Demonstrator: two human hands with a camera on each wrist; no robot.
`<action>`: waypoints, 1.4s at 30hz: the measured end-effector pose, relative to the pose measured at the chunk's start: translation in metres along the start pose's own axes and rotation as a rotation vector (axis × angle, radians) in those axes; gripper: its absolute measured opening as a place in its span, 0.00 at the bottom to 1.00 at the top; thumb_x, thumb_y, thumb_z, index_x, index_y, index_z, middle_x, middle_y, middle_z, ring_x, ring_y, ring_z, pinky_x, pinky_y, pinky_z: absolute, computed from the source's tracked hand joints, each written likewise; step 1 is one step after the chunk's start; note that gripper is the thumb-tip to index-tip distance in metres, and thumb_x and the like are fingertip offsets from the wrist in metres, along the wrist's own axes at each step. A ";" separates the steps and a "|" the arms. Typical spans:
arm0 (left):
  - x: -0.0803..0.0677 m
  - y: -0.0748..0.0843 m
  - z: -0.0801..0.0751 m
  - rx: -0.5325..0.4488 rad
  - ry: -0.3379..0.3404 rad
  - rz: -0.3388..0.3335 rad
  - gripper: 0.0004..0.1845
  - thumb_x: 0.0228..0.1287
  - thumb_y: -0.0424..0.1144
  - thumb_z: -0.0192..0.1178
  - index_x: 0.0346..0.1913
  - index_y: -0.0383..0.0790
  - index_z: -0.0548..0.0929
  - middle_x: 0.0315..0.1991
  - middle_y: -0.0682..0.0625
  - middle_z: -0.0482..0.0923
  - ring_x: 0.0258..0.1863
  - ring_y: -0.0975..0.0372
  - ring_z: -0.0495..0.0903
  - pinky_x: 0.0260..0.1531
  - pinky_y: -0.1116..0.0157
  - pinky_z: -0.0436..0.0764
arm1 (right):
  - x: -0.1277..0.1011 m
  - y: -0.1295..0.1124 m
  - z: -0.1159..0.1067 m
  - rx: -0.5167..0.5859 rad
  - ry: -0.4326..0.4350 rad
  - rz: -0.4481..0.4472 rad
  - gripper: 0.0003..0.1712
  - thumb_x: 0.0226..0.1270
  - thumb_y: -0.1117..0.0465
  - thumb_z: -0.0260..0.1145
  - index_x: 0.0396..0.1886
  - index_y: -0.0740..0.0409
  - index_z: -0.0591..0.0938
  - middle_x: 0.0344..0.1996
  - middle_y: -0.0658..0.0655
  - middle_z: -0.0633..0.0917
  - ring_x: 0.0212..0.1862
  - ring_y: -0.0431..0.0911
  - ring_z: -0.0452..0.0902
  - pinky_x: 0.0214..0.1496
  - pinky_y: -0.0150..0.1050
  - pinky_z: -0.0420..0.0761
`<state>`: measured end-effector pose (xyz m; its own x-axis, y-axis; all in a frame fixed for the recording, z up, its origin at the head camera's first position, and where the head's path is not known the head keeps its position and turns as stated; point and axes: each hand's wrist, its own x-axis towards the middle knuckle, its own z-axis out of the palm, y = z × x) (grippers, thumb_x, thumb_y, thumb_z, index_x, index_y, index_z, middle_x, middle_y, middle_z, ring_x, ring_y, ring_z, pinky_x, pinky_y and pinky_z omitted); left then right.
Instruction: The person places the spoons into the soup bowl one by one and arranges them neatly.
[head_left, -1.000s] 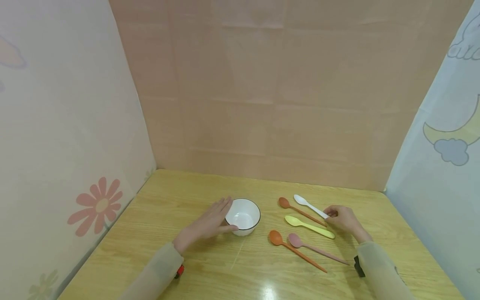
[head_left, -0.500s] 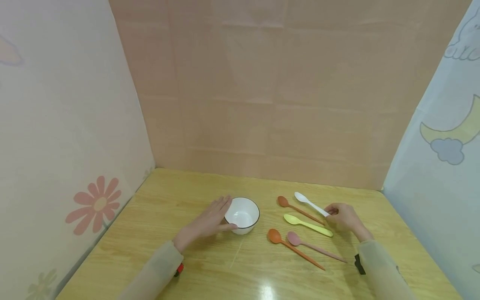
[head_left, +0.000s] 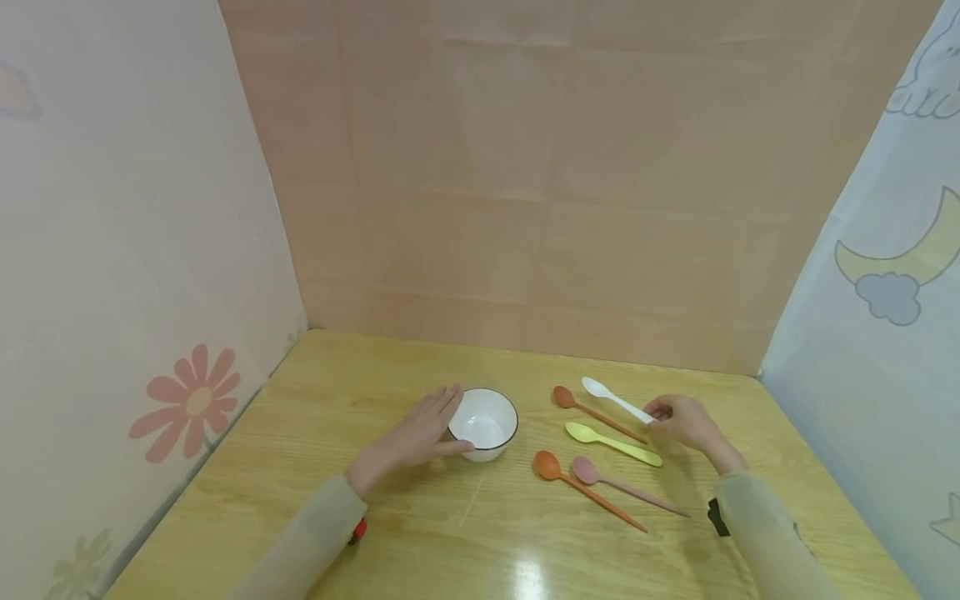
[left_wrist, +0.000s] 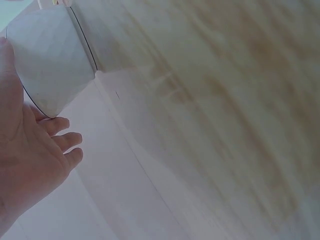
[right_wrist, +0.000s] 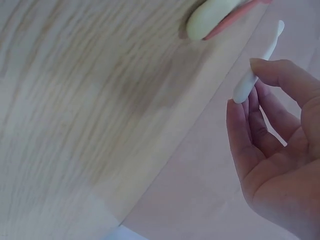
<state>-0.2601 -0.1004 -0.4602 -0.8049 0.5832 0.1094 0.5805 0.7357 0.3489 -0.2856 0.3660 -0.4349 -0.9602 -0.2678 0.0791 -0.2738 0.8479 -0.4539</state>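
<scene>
The white spoon was held by the tip of its handle between the thumb and fingertips of the right hand, right of centre in the head view, with its bowl pointing toward the upper left; in the right wrist view the handle was seen pinched only at its very end, the other fingers loosely curled beneath it. The left hand lay open with straight fingers against the left side of the white bowl, near the middle of the table, its thumb at the near side of the wall. Such a light grip at the handle's end was judged likely to let the spoon pivot or slip out, especially if it was swung quickly toward the bowl. The brown spoon lay just below and left of it, and the yellow spoon below that, so a low or dragged path could have knocked them out of line. The orange spoon and the pink spoon, lower in the frame and close together, lay near the right sleeve and might have been brushed by the forearm. The bowl, steadied only by a flat hand, could have slid or tipped if it was struck on the rim.
</scene>
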 end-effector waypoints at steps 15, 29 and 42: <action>-0.001 0.003 -0.004 -0.005 -0.016 -0.010 0.51 0.68 0.63 0.56 0.78 0.29 0.49 0.79 0.34 0.48 0.79 0.40 0.48 0.77 0.44 0.54 | 0.005 -0.021 -0.009 -0.022 -0.025 -0.021 0.10 0.59 0.65 0.70 0.40 0.65 0.85 0.32 0.56 0.86 0.35 0.40 0.77 0.36 0.32 0.77; 0.000 0.000 -0.001 -0.014 -0.014 -0.011 0.52 0.68 0.64 0.54 0.78 0.30 0.48 0.80 0.35 0.47 0.79 0.40 0.47 0.77 0.44 0.53 | 0.007 -0.043 -0.014 -0.056 -0.032 -0.051 0.11 0.57 0.64 0.72 0.40 0.65 0.85 0.33 0.57 0.87 0.35 0.43 0.79 0.37 0.35 0.78; -0.001 0.001 -0.002 -0.023 -0.019 -0.015 0.51 0.68 0.64 0.55 0.78 0.30 0.48 0.80 0.36 0.46 0.79 0.41 0.47 0.78 0.44 0.52 | 0.013 -0.055 -0.013 -0.059 -0.033 -0.090 0.10 0.58 0.65 0.70 0.40 0.65 0.85 0.33 0.58 0.87 0.35 0.43 0.79 0.38 0.39 0.80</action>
<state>-0.2588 -0.1010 -0.4582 -0.8111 0.5785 0.0865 0.5651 0.7367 0.3713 -0.2833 0.3220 -0.3975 -0.9296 -0.3579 0.0875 -0.3623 0.8449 -0.3934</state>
